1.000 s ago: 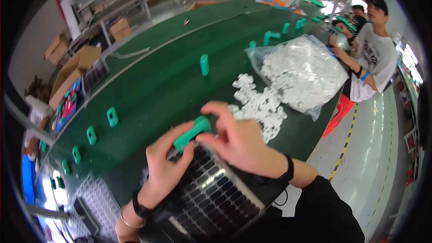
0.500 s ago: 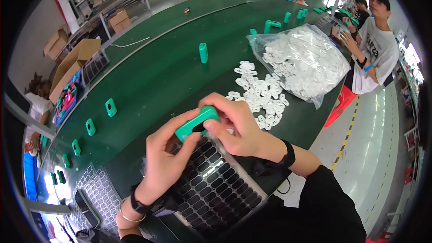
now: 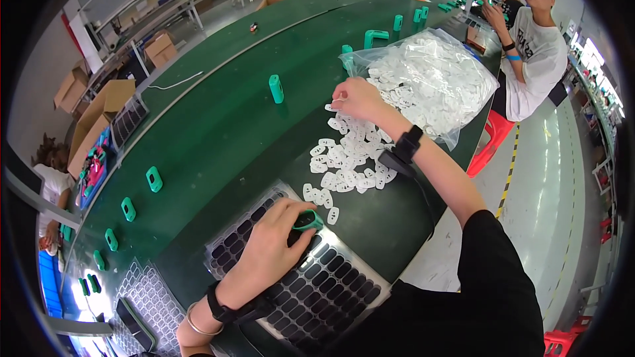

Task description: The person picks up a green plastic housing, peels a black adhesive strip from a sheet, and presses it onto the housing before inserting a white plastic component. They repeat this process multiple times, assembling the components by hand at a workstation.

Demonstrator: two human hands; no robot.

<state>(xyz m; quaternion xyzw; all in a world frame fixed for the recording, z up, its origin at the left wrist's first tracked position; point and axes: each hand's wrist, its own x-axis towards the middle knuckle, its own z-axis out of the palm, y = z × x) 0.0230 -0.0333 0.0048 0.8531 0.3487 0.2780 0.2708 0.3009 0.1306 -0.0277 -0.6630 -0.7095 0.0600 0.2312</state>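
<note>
Holding one green casing [image 3: 309, 219] in the left hand [image 3: 268, 241]: fingers curled over it, thumb on the near side, grip closed. Casing sits tilted just above, or resting on, the sheet of black rounded stickers [image 3: 327, 284]; contact can't be confirmed. Part of the casing is covered by the fingers.

Right hand [image 3: 360, 100] is out at the far end of the loose white oval pieces [image 3: 347, 158], fingers bent and drawn close together. Can't tell if a piece is in the fingertips. Clear bag of white pieces [image 3: 433, 73] lies just beyond that hand, to its right.

On the green desk [image 3: 218, 122]: one upright casing [image 3: 276, 89] ahead of the hands, a spaced line of casings [image 3: 127, 209] on the left, clear grid sheet [image 3: 151, 291] near left. Co-worker in a white shirt [image 3: 539, 59] sits at the right edge of the desk.
</note>
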